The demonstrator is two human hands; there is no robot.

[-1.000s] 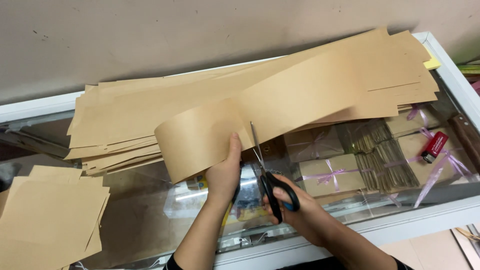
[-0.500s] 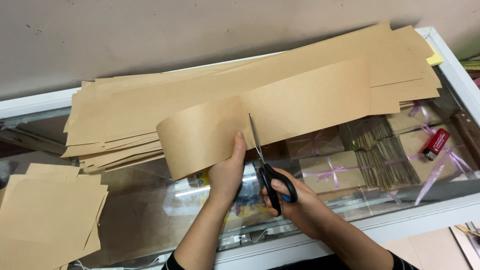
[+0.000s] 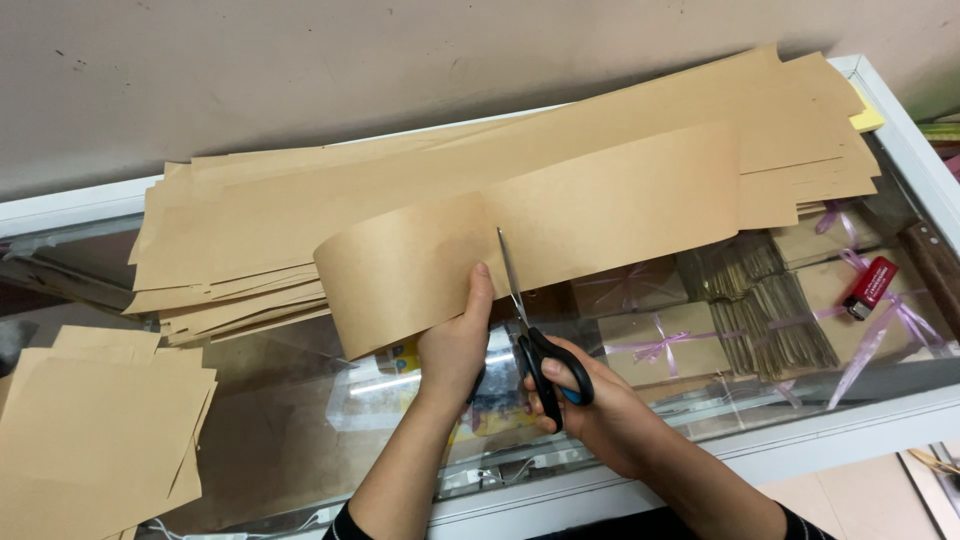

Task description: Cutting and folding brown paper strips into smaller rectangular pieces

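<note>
My left hand pinches the lower edge of a long folded strip of brown paper, thumb up on its face. My right hand grips black-handled scissors, fingers through the loops. The blades point up and away and lie in a cut through the strip, just right of my left thumb. The strip rests on a tall pile of similar brown paper strips that lies across a glass counter top.
A stack of smaller cut brown sheets lies at the left front. Under the glass sit paper boxes tied with purple ribbon and a small red object. A white counter frame runs along the right and front edges. A wall stands behind.
The scissors' blades have moved further up into the strip, and the cut is longer. My left hand has stayed put on the paper's edge.
</note>
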